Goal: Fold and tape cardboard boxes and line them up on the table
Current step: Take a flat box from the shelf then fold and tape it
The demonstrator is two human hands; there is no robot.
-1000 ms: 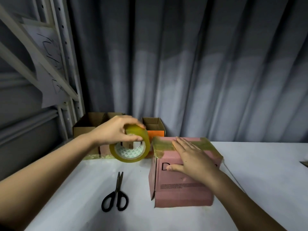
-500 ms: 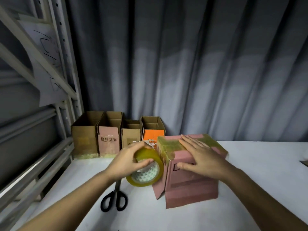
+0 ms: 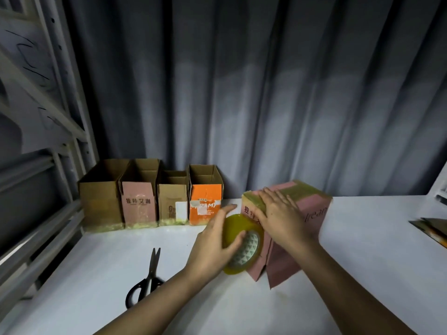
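A pink cardboard box stands on the white table, its top sealed with yellowish tape. My right hand lies flat over the box's near top corner, fingers straight, pressing the tape down. My left hand grips a roll of yellow tape against the box's left side, low down. Several open boxes stand in a row at the back left: a brown box, a pink box, a small brown box and an orange box.
Black scissors lie on the table in front of my left arm. A metal shelf frame rises at the left edge. Flat cardboard lies at the far right. A grey curtain hangs behind.
My left hand has carried the tape roll from above the box's left top edge down along its left side. The box has turned, with its corner now facing me. My right hand stayed pressed on top.
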